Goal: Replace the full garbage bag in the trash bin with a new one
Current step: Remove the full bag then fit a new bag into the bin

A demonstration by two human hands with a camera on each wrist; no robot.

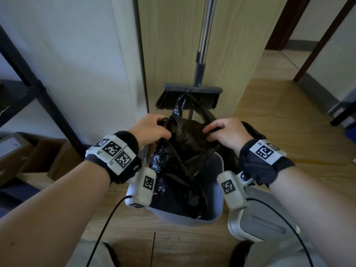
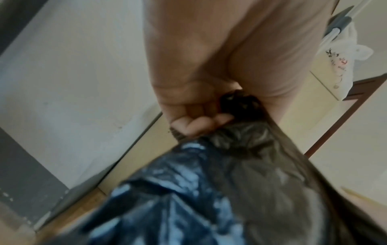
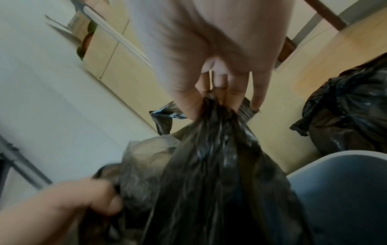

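Standing in the lower middle of the head view is the pale bin (image 1: 218, 218), on the wood floor. A black bag (image 1: 185, 151) hangs partly inside it, pulled up above the rim. The left hand (image 1: 152, 130) squeezes the bag's top left edge. The right hand (image 1: 227, 132) squeezes its top right edge. A broom (image 1: 189, 97) leans behind, at the upper middle.

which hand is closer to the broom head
Left, slightly. The left hand grips the black bag just below the bristles' left end; the right hand grips it farther down-right of the broom head.
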